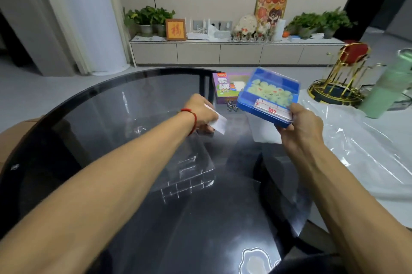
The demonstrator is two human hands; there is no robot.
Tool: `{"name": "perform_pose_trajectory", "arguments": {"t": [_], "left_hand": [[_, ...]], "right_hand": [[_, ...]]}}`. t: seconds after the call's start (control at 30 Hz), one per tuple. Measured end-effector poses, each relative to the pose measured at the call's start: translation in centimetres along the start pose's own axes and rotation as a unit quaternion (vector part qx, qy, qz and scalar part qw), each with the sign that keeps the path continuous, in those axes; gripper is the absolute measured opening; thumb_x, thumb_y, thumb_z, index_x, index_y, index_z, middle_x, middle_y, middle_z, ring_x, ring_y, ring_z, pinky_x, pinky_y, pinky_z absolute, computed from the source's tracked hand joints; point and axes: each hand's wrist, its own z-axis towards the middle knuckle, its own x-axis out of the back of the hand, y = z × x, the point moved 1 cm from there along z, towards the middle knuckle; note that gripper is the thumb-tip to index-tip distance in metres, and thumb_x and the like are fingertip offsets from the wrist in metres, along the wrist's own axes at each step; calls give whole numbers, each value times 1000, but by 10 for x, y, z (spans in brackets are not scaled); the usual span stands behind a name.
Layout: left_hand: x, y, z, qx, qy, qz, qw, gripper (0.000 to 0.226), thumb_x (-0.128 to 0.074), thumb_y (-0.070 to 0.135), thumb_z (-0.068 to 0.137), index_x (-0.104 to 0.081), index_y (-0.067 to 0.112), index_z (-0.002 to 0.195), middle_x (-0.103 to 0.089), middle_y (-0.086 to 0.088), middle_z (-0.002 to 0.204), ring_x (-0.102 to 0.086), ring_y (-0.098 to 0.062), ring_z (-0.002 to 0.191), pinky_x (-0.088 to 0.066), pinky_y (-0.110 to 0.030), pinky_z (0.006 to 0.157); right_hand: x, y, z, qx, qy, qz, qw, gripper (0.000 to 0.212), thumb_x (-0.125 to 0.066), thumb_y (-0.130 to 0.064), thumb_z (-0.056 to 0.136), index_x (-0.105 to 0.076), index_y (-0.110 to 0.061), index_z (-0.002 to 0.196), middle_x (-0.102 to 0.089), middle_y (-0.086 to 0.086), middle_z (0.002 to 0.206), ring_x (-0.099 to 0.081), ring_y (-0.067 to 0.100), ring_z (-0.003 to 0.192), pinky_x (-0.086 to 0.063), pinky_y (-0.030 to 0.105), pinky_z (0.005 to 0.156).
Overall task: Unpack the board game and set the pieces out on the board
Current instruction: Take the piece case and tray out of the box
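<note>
blue plastic case point(267, 97), clear-lidded, is held tilted above the far right part of the dark glass table point(138, 140). inside the case: pale green round game pieces point(270, 93) with red and dark marks, piled together, and a folded white board sheet point(273, 110) with red lines lying along the near edge.

right hand point(301, 124): grips the near right corner of the case, thumb curled over the top edge, remaining fingers curled beneath; the fingertips underneath are mostly hidden.

left hand point(201, 112): reaches out over the table, well left of the case. it pinches a small white paper slip point(219, 123); the slip is motion-blurred and the exact finger placement cannot be told. a red cord bracelet point(191, 120) sits on this wrist.

purple game box point(227, 87) with printed characters lies beyond the case at the table's far edge. small metal hooks point(231, 106) lie just in front of it.

clear plastic sheeting point(356, 140) covers the white surface to the right. a gold stand point(341, 80) with a red top and a pale green bottle point(388, 91) stand at the far right.
</note>
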Motion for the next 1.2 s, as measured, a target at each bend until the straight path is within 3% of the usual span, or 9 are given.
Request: {"name": "perform_pose_trajectory", "arguments": {"t": [0.07, 0.17, 0.3, 0.47, 0.63, 0.83, 0.93, 1.07, 1.2], "left_hand": [[-25, 5, 14, -11, 7, 82, 997, 17, -71, 2, 81, -66, 13, 92, -63, -12, 96, -64, -25, 55, -61, -40, 56], [-50, 12, 35, -48, 4, 231, 972, 33, -77, 13, 82, -66, 11, 113, -61, -9, 107, -55, -18, 64, -57, -32, 71], [-72, 12, 63, -94, 5, 327, 940, 43, -82, 20, 78, -60, 11, 114, -63, -10, 111, -58, -26, 91, -56, -37, 84], [-77, 8, 78, -166, -1, 367, 915, 56, -88, 31, 73, -62, 13, 119, -60, -8, 120, -59, -29, 106, -53, -41, 94], [-32, -6, 46, -240, 59, 363, 898, 35, -75, 22, 84, -66, 18, 117, -58, -9, 118, -54, -30, 113, -49, -42, 96], [67, -78, -51, -149, 145, 411, 887, 33, -62, 26, 87, -64, 27, 120, -56, -2, 121, -45, -27, 122, -41, -46, 100], [87, -114, -107, -179, 183, 339, 905, 25, -58, 41, 81, -67, 36, 104, -58, 10, 115, -49, -20, 120, -37, -41, 96], [71, -134, -138, -119, 70, 390, 910, 68, -27, 80, 76, -57, 44, 125, -43, 11, 143, -21, -18, 146, -20, -51, 118], [79, -129, -90, -118, 38, 405, 906, 95, -11, 88, 73, -42, 36, 146, -17, -7, 165, -2, -24, 154, -11, -51, 123]], "right_hand": [[7, -1, 3, -4, 8, 3, 1000, 14, -55, -5, 99, -56, -15, 108, -69, 9, 112, -72, 28, 101, -60, 47, 89], [14, -3, 6, 6, 28, -17, 999, 18, -57, -10, 100, -58, -17, 116, -68, 6, 114, -72, 27, 101, -61, 45, 87], [21, -7, 11, 12, 42, -27, 999, 38, -61, -15, 100, -56, -18, 137, -67, 3, 119, -72, 26, 100, -63, 43, 83], [21, -8, 12, 4, 46, -26, 999, 31, -60, -15, 100, -56, -19, 130, -67, 4, 119, -71, 26, 101, -62, 43, 85], [8, -2, 5, 6, 15, -30, 999, 31, -61, -12, 99, -56, -16, 129, -68, 5, 117, -72, 25, 101, -63, 42, 84], [-21, 21, -9, -22, -23, -52, 998, 15, -59, -6, 97, -57, -18, 105, -70, 6, 111, -71, 22, 96, -60, 43, 90], [-32, 25, -12, -10, -3, -59, 998, 16, -60, -7, 96, -55, -22, 95, -69, 4, 108, -71, 23, 96, -60, 44, 90], [-37, 27, -12, 0, 19, -57, 998, 21, -59, -9, 98, -53, -26, 88, -68, 4, 106, -70, 23, 100, -59, 44, 91], [-40, 29, -13, -1, 12, -57, 998, 22, -61, -7, 97, -55, -25, 87, -67, 1, 98, -71, 24, 99, -58, 47, 93]]}}
